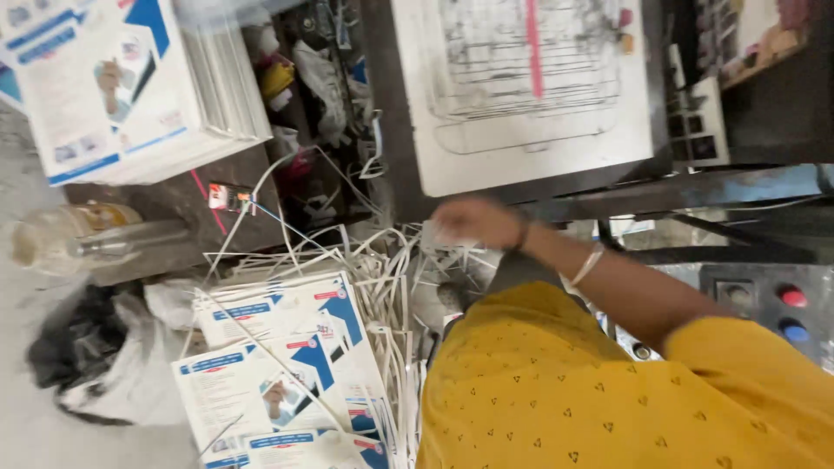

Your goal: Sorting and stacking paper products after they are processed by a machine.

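The right hand (473, 221) is reaching out blurred at twelve o'clock, seemingly pinching a small white paper scrap (441, 234), grip uncertain. Loose white paper strips (382, 260) are lying just at its eight o'clock. No left hand is showing.

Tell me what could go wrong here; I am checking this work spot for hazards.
The right hand reaches low beside the dark machine table, over a tangle of white paper strips; strips could snag the bangle or hide the footing. The clear bottle lies on its side at a ledge and might roll off. The printed sheets lie loosely fanned and could slide.
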